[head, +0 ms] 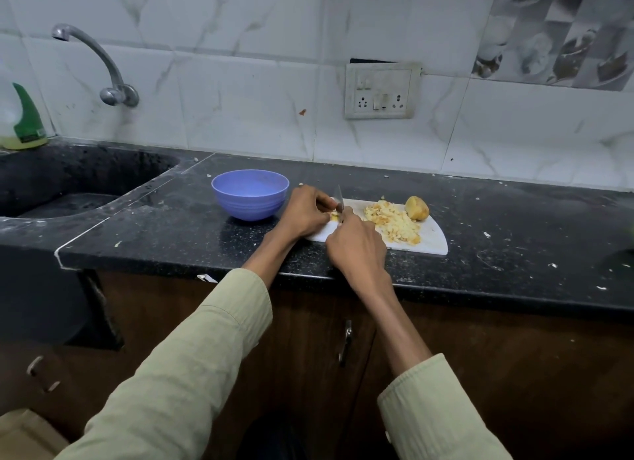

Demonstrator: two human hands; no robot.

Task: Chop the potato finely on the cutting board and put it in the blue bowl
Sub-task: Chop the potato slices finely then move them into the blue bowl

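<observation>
At a black speckled stone worktop (480,219), the left hand (305,212) pins a small yellow potato piece (333,215) on the white plastic cutting board (432,241) while the right hand (356,247) grips a steel knife (339,199); the chopped heap (391,221) waits beside the unfilled blue plastic bowl (249,193).

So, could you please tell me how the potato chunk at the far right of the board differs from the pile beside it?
The potato chunk is one rounded piece with brownish skin; the chopped pile is many pale yellow crumbs spread flat. The chunk is uncut, the pile already chopped. Both lie on the white cutting board.
</observation>
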